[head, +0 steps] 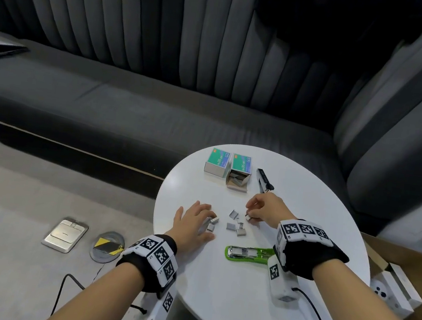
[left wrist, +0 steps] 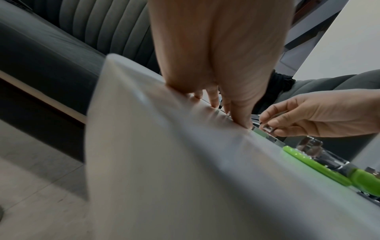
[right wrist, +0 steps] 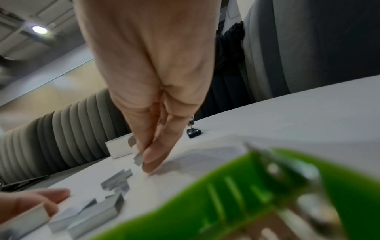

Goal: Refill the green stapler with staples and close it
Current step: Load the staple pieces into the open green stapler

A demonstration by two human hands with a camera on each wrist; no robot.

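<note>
Right hand (head: 262, 208) is pinching a staple strip (head: 248, 216); left hand (head: 194, 221) is lying flat, empty. Green stapler (head: 248, 254) is lying open just behind right wrist, long axis crosswise.

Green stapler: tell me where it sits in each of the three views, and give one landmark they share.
Head view: green stapler lies open, low on the table, partly under the right wrist.
Left wrist view: far right, lower half, beyond the left hand.
Right wrist view: blurred, filling the lower right.
Shared landmark: the loose staples.
</note>
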